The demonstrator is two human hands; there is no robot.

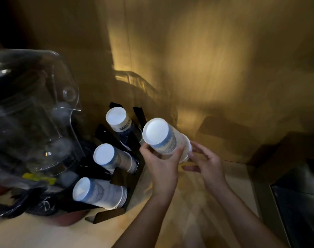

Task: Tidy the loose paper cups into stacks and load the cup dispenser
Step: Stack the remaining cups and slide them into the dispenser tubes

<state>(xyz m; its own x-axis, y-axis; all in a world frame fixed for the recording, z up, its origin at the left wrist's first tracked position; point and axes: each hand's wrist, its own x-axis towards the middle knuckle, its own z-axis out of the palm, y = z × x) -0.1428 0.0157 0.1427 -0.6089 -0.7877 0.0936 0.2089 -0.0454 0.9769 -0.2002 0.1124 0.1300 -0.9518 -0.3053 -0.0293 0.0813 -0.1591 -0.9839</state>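
The tabletop (202,203) is pale and carries a big clear plastic cover (38,108) on the left side, with dark things under it that I cannot identify. Just beside this cover stands the black dispenser (129,178), a rack with sloped slots. Three slots hold stacks already: the far stack (119,120), the middle stack (111,157) and the near stack (98,193), all with their white bottoms turned up toward the camera.

The held stack (166,137) is in the air just right of the dispenser, tilted, its bottom also up. The left hand (163,161) wraps around the lower part of it, fingers and thumb closed on the cups. The right hand (204,159) is at the rim end with spread fingers; the fingertips seem to touch the rims, but the blur does not let me be sure.

I judge that the step in hand is squaring this stack before loading. The next move calls for finding a free slot, which I cannot see clearly from here, and then sliding the stack in at the same slope as the others, rims down, without pushing the neighbours.
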